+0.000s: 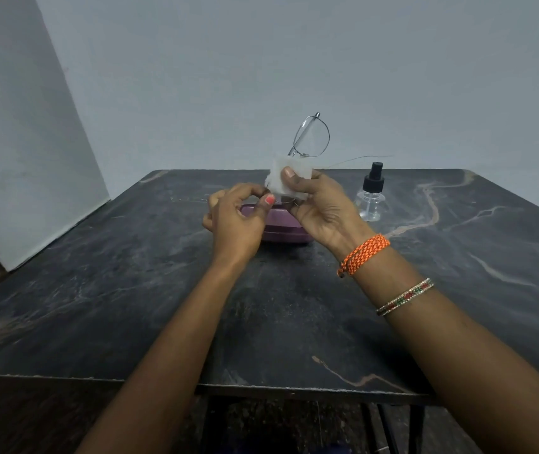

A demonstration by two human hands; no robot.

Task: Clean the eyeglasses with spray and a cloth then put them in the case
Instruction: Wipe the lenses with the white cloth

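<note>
Head view, left to right. White board (32,132) leaning at far left, its lower corner meeting the dark marble desk (130,290). Left hand (237,221) raised above the desk, fingers curled, thumb and forefinger pinching something thin beside the cloth; likely one end of the glasses' frame, though too small and too hidden to tell for sure. Purple case (281,229) lying closed on the desk directly behind both hands, only its middle strip and lower edge showing; both ends covered by the hands. Glasses (310,136) held up in the air between the hands, above the case, turned on end: one lens standing clear against the wall, the other lens wrapped in the cloth and out of sight. One thin temple arm running off to the right, faint against the wall, tip hard to follow. White cloth (289,181) folded over the lower lens, pinched by the right hand (323,204), thumb pressed on the front, fingers curled behind and hidden. Orange band (364,253) and beaded bangle (405,296) on the right wrist. Clear spray bottle (370,196) with black pump standing upright on the desk just right of the right hand, apart from it. Near desk edge and legs below dim, forearms cut off at the bottom.
</note>
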